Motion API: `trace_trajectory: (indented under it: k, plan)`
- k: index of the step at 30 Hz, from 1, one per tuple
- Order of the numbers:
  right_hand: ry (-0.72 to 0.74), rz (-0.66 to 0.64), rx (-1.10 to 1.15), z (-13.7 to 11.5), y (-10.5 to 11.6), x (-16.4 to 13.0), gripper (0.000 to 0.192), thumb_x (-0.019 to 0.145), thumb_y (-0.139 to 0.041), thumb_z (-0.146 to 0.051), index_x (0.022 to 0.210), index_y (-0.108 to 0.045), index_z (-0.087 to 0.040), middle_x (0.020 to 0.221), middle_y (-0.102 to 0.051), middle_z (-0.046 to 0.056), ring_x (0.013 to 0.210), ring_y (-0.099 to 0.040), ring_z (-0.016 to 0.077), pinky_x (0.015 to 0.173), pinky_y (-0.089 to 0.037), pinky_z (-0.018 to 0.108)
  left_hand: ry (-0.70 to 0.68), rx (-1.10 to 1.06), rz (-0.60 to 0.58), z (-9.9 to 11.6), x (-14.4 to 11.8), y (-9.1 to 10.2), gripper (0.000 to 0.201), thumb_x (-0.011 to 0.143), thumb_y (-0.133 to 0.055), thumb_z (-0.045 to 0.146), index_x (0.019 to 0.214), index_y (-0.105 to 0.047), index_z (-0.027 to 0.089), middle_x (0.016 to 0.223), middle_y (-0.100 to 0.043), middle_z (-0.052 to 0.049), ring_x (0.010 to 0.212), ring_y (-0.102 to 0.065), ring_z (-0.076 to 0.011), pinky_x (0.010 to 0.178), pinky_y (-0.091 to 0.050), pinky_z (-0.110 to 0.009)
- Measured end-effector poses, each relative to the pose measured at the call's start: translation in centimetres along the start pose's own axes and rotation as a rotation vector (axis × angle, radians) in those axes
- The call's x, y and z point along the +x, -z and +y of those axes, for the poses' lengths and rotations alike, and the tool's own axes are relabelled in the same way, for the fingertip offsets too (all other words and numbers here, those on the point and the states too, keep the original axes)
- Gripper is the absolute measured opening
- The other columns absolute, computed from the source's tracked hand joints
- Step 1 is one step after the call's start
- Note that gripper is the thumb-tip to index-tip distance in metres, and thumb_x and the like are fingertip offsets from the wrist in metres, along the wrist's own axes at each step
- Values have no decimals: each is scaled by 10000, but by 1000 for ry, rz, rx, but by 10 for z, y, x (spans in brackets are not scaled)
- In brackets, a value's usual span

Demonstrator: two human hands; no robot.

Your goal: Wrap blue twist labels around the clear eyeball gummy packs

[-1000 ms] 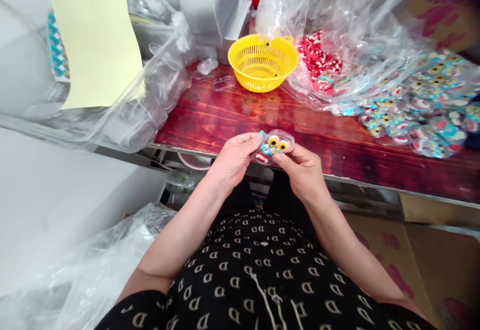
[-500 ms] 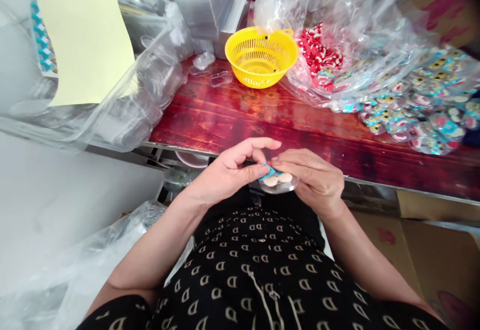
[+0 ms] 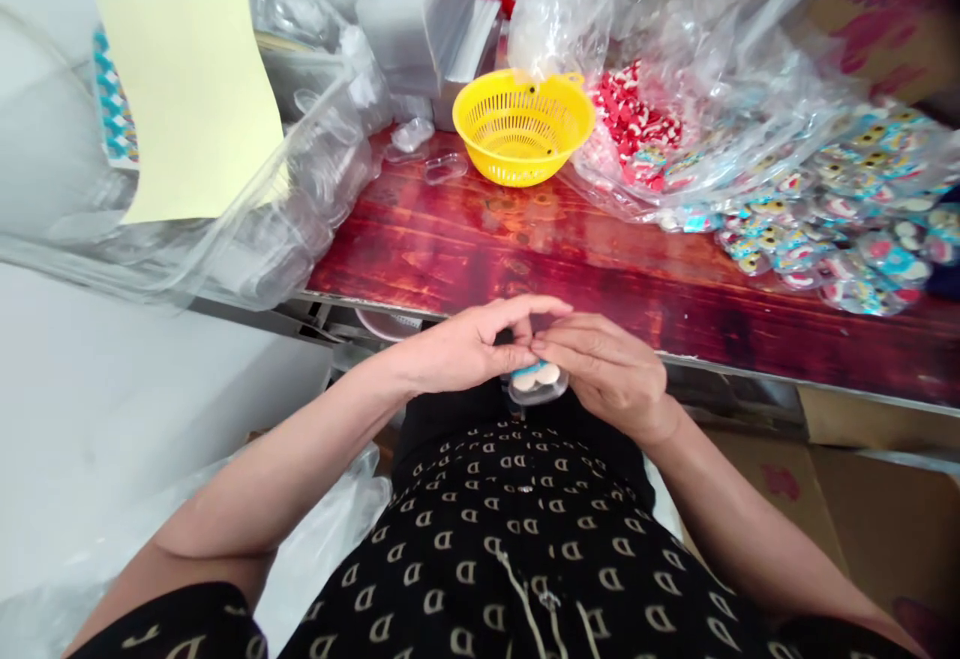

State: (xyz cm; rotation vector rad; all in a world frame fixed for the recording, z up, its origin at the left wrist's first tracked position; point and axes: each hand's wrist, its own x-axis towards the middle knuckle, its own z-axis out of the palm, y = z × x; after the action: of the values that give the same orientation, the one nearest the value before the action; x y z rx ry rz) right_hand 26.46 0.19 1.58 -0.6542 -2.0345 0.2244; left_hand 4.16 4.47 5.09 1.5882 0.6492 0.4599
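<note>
Bare forearms, no sleeves showing; a black garment [image 3: 525, 559] printed with small cream D-shaped marks.

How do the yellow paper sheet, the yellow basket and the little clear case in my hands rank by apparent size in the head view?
1. Yellow paper sheet, largest.
2. Yellow basket.
3. Clear case, smallest, though it is nearest the camera and partly hidden by both hands.

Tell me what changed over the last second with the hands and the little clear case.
The clear case, held face up with its yellow eyes showing a second ago, was flipped over and lowered toward the lap; its pale underside now shows. The left hand and right hand kept hold, fingertips now pinching together above it. The yellow basket and table stayed put.
</note>
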Motion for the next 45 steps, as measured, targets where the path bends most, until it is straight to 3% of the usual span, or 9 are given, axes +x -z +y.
trace_trajectory:
  k: [6, 13, 17, 21, 26, 30, 36, 40, 45]
  plan:
    - [-6, 15, 65, -5, -13, -2, 255, 961, -588, -79, 1175, -710, -141, 975, -778, 113, 928, -708, 207, 811, -633, 371, 181, -249, 18, -13, -14, -9, 713, 905, -713, 404, 1528, -392, 275, 1288, -529, -96, 1124, -547, -210, 984, -439, -381]
    - [-102, 72, 133, 2, -14, 13, 233, 990, -590, -187, 1184, -715, -220, 1009, -771, 83, 1022, -708, 221, 908, -597, 410, 249, -990, 99, -19, -4, -26, 698, 784, -823, 308, 1418, -533, 282, 900, -652, -5, 652, -595, -120, 613, -464, -245]
    - [-100, -94, 307, 4, -1, 34, 170, 990, -602, -203, 1114, -718, -220, 1133, -764, 71, 1183, -665, 213, 1029, -531, 434, 264, -1092, 194, -12, 4, -34, 602, 644, -860, 136, 1216, -695, 230, 966, -704, -43, 719, -640, -124, 633, -475, -214]
    - [-75, -205, 427, 5, -2, 41, 122, 981, -592, -224, 966, -711, -201, 1060, -791, 58, 1090, -704, 181, 1062, -505, 418, 398, -1037, 203, -22, -1, -42, 368, 688, -830, 189, 1041, -776, 277, 587, -571, 14, 429, -468, -93, 458, -383, -231]
    - [-284, 74, 562, 8, -29, 25, 138, 934, -642, -308, 857, -678, -200, 973, -795, 82, 945, -759, 174, 870, -597, 310, 426, -1041, 216, -33, 10, -50, 261, 702, -857, 485, 722, -730, 258, 475, -410, 28, 395, -414, -110, 418, -355, -251]
    - [-780, 371, 781, 16, -30, 14, 208, 866, -755, -399, 837, -717, -197, 770, -763, 13, 712, -731, 149, 713, -587, 267, 391, -990, 302, -27, 39, -56, 356, 729, -849, 505, 764, -698, 185, 593, -549, 11, 440, -460, -93, 449, -409, -246]
    - [-1063, 797, 671, 69, 38, -8, 419, 797, -778, -552, 919, -695, -161, 651, -682, -18, 442, -559, 87, 458, -476, 215, 251, -617, 714, -30, 50, -16, 728, 731, -836, 499, 1344, -548, 230, 671, -652, 38, 498, -536, -128, 505, -434, -249]
    - [-884, 787, 228, 134, 116, -17, 452, 838, -683, -624, 759, -607, -186, 540, -600, -41, 403, -525, 96, 408, -472, 221, 211, -272, 918, -44, 41, 25, 806, 614, -877, 558, 1281, -593, 208, 716, -685, 32, 607, -588, -141, 610, -492, -256]
    - [-729, 890, 86, 223, 212, 10, 380, 867, -683, -551, 699, -552, -237, 510, -515, -66, 421, -600, 127, 461, -525, 249, 240, -153, 931, -56, 45, 38, 857, 493, -865, 691, 1143, -652, 175, 668, -673, 13, 590, -578, -173, 570, -492, -292]
